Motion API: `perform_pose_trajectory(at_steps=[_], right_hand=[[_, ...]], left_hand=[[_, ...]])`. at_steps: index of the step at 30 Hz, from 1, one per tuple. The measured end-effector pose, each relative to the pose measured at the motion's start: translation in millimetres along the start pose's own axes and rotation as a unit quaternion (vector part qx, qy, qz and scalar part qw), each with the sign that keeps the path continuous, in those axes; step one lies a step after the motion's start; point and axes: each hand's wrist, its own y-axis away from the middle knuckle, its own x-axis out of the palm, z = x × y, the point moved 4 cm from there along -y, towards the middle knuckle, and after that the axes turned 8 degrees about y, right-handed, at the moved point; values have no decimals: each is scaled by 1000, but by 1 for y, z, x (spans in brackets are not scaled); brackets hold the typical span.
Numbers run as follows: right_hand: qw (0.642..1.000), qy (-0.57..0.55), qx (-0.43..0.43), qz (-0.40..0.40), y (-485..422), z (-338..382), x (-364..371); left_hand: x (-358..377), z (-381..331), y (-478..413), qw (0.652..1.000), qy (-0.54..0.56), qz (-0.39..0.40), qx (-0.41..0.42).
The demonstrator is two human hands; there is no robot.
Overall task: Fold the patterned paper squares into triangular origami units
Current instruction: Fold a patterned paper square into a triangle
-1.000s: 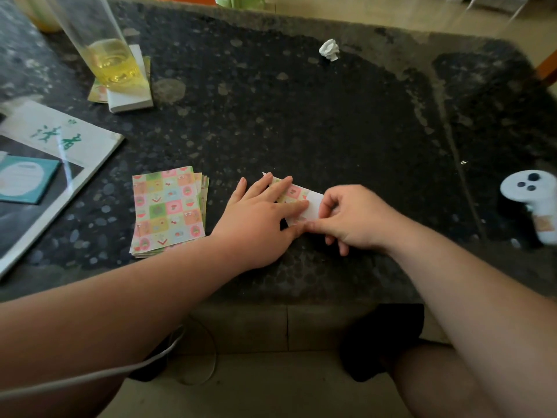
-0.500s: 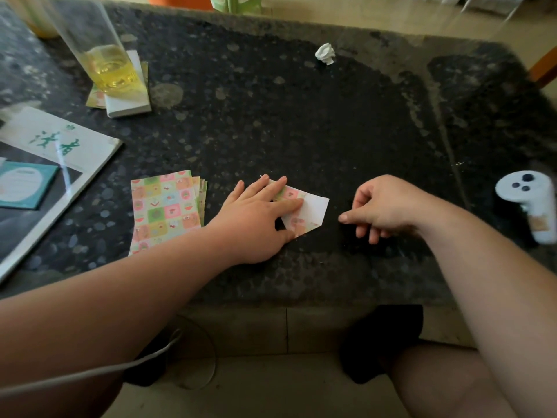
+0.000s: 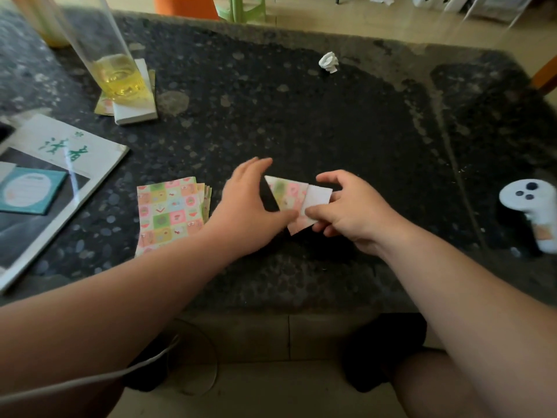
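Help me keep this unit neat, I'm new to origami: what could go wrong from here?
1. The right hand has only a small grip on the half-folded paper, at its white flap; the layers may slip and crease crooked.
2. The left hand is blurred beside it; a hasty press could set a wrong fold.
3. The left forearm lies close to the stack of squares; a sweep might scatter them.

Dark speckled stone table (image 3: 331, 122) — worn, dusty — pale beige floor (image 3: 376, 22) beyond, orange stool (image 3: 185, 6), green stool (image 3: 244, 7), soft daylight
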Motion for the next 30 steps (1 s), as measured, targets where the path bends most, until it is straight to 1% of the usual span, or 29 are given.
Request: perform_pose_trajectory(at_steps=[1,2,3,5,7,9,10,11,13,15,16,18,20,22,25,27,30], right_hand=[[999,-44,-3,-4,2,0,-2],[996,-90,-6,-6,4,1,-4],[991,-133,-8,-7,8,1,-6],[977,-213,-14,6,17,2,-4],[962,-272,-30,23,25,4,1],[957,-285,-37,30,32,6,7],[961,-272,-37,32,35,6,9],[966,-253,-35,36,38,7,10],[974,-221,-29,47,44,5,11],[973,-221,-33,60,51,6,10],[971,-226,-39,67,54,7,9],[968,-236,-42,78,66,10,8],[965,-248,-20,85,74,10,7],[964,-244,1,106,88,12,4],[970,-205,11,132,103,18,-4],[975,-184,16,122,108,22,-10],[978,-178,19,106,108,21,-9]], left_hand=[[-4,1,-1,997,48,-46,-33],[-7,4,-1,989,105,-68,-78],[-7,6,-2,976,166,-64,-122],[-2,6,1,946,269,1,-181],[5,3,8,923,319,64,-206],[8,1,16,904,355,83,-222],[8,1,18,898,367,83,-226],[7,1,20,899,368,79,-225],[0,0,23,919,323,71,-214],[-8,-4,29,941,267,75,-196],[-12,-7,33,945,253,84,-188],[-19,-15,43,946,243,120,-178],[-26,-24,54,941,239,164,-176],[-37,-33,65,939,240,178,-173],[-52,-40,71,933,279,140,-178],[-56,-37,72,932,300,103,-174],[-50,-30,77,938,311,66,-138]])
